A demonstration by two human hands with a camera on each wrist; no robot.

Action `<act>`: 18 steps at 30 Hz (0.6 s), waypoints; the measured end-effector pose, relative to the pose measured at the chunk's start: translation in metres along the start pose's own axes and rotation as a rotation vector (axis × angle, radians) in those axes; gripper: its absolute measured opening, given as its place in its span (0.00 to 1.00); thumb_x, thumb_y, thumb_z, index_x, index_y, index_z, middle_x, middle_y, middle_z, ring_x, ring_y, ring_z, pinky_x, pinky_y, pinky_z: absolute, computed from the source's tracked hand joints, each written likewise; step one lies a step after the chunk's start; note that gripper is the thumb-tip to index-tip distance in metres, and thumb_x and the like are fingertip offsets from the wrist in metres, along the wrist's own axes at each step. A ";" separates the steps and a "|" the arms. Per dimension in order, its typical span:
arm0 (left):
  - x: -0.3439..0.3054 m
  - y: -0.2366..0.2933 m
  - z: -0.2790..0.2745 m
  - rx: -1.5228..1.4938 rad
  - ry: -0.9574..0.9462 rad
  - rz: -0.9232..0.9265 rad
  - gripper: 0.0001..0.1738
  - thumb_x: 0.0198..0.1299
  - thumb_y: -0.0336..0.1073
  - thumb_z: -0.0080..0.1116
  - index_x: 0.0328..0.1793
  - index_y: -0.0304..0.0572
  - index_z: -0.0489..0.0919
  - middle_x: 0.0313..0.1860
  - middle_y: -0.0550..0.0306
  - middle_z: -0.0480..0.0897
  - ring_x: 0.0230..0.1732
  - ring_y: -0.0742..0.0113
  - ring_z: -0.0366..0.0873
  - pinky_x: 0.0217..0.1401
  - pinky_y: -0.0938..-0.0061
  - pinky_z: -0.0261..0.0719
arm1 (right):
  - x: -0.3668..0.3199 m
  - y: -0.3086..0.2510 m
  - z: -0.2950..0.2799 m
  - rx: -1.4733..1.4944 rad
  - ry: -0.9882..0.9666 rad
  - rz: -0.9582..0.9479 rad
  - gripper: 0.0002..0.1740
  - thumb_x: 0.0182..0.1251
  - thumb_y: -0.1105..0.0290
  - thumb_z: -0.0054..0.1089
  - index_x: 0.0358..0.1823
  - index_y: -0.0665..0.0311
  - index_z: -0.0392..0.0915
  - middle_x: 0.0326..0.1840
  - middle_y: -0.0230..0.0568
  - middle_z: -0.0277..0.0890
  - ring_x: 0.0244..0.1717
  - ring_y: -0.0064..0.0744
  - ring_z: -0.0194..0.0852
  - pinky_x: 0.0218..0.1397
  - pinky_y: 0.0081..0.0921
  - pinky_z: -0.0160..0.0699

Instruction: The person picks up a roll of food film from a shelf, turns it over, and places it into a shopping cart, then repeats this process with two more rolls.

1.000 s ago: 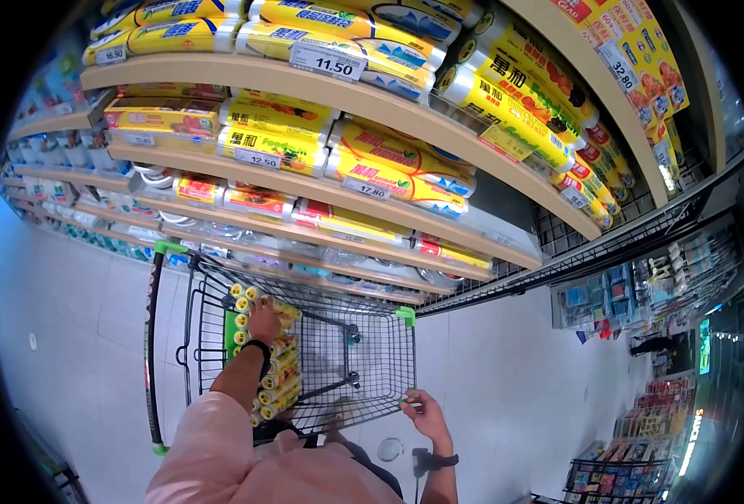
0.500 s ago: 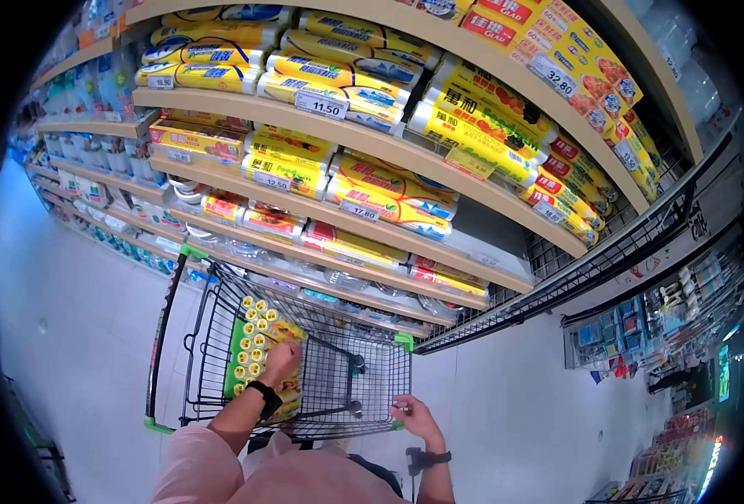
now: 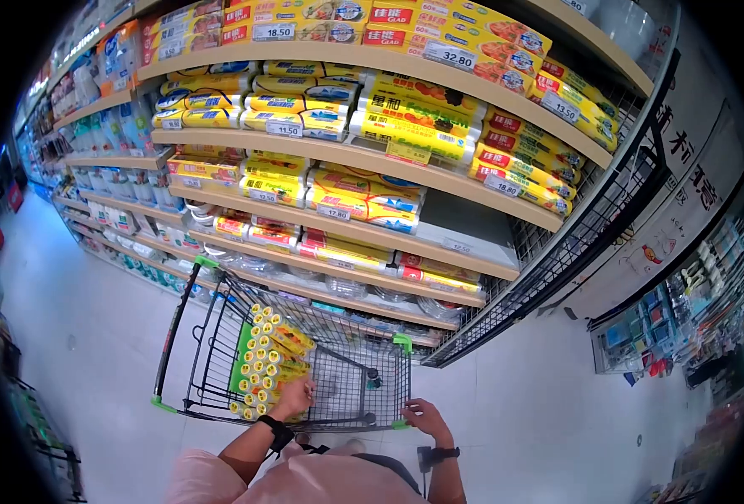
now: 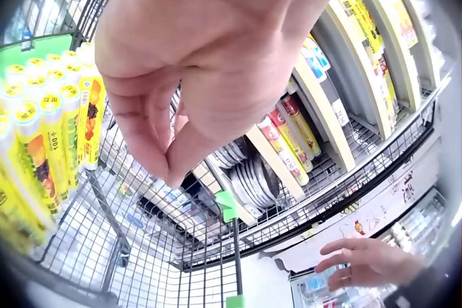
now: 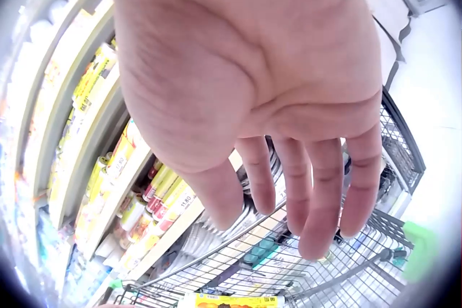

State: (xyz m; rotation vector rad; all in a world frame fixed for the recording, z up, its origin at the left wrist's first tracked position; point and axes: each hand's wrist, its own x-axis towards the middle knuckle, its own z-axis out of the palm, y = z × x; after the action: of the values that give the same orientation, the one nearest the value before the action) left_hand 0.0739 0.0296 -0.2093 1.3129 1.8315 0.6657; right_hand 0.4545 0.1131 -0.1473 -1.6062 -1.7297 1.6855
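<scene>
Yellow rolls (image 3: 262, 366) with round pale ends lie stacked at the handle end of a wire shopping cart (image 3: 338, 378). At the near edge of the stack is my left hand (image 3: 294, 398). In the left wrist view this hand (image 4: 202, 62) has bent fingers, its thumb tip meets a fingertip, and it holds nothing; the rolls (image 4: 54, 116) stand to its left. My right hand (image 3: 426, 417) is by the cart's green near corner (image 3: 399, 424). Its fingers hang loosely, holding nothing, in the right wrist view (image 5: 267, 98); whether it touches the cart I cannot tell.
Beyond the cart rise curved shelves (image 3: 372, 151) with yellow rolls, boxes and price tags. A black wire rack side (image 3: 548, 269) bounds them on the right. Farther right hang packaged goods (image 3: 641, 328). Pale floor (image 3: 515, 403) surrounds the cart.
My left hand has moved from the far part of the roll stack to its near side. The head view has turned, bringing more upper shelf into sight. My right hand has stayed by the cart's corner.
</scene>
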 end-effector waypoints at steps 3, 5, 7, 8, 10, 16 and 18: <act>-0.021 0.008 0.007 0.098 -0.035 -0.129 0.22 0.44 0.38 0.78 0.44 0.44 0.80 0.37 0.55 0.87 0.41 0.60 0.86 0.43 0.65 0.82 | 0.002 0.035 -0.006 0.077 -0.004 0.051 0.22 0.67 0.63 0.67 0.57 0.67 0.77 0.45 0.43 0.83 0.36 0.30 0.85 0.36 0.25 0.85; -0.031 0.004 0.017 0.160 -0.056 -0.184 0.21 0.45 0.42 0.77 0.43 0.45 0.82 0.39 0.54 0.88 0.44 0.59 0.87 0.45 0.65 0.82 | 0.004 0.062 -0.007 0.152 -0.041 0.137 0.23 0.67 0.61 0.68 0.58 0.66 0.77 0.47 0.43 0.82 0.40 0.30 0.84 0.38 0.26 0.85; -0.037 -0.021 0.032 0.227 -0.087 -0.212 0.21 0.47 0.47 0.75 0.45 0.47 0.84 0.41 0.55 0.88 0.46 0.57 0.86 0.48 0.64 0.82 | 0.011 0.091 -0.004 0.119 -0.063 0.131 0.27 0.66 0.59 0.69 0.61 0.65 0.74 0.51 0.43 0.80 0.46 0.33 0.83 0.42 0.31 0.86; -0.042 -0.038 0.039 0.284 -0.101 -0.213 0.22 0.47 0.49 0.75 0.46 0.49 0.85 0.42 0.55 0.88 0.48 0.56 0.86 0.50 0.65 0.82 | 0.013 0.106 -0.001 0.106 -0.073 0.132 0.30 0.65 0.57 0.70 0.63 0.64 0.73 0.54 0.43 0.79 0.49 0.34 0.82 0.44 0.33 0.86; -0.051 -0.066 0.049 0.399 -0.134 -0.207 0.23 0.48 0.53 0.73 0.47 0.51 0.87 0.45 0.57 0.88 0.52 0.55 0.85 0.54 0.67 0.81 | 0.010 0.120 0.005 0.103 -0.107 0.238 0.34 0.64 0.56 0.70 0.67 0.63 0.70 0.57 0.43 0.76 0.55 0.38 0.78 0.49 0.37 0.84; -0.077 -0.110 0.056 0.408 -0.088 -0.282 0.15 0.52 0.55 0.64 0.42 0.63 0.88 0.47 0.58 0.88 0.55 0.48 0.82 0.58 0.20 0.55 | 0.016 0.148 0.022 0.373 -0.234 0.326 0.40 0.62 0.54 0.70 0.71 0.61 0.64 0.64 0.43 0.70 0.59 0.45 0.74 0.57 0.45 0.81; -0.079 -0.113 0.059 0.435 -0.047 -0.302 0.13 0.53 0.53 0.63 0.42 0.64 0.88 0.46 0.59 0.88 0.53 0.47 0.83 0.58 0.20 0.55 | 0.019 0.148 0.029 0.252 -0.187 0.327 0.42 0.61 0.55 0.70 0.74 0.61 0.62 0.64 0.45 0.69 0.62 0.48 0.69 0.59 0.50 0.79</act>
State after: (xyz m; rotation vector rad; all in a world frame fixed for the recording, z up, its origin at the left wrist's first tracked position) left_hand 0.0747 -0.0838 -0.3078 1.2611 2.1537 0.0736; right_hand 0.5008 0.0724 -0.2857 -1.7279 -1.3102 2.1685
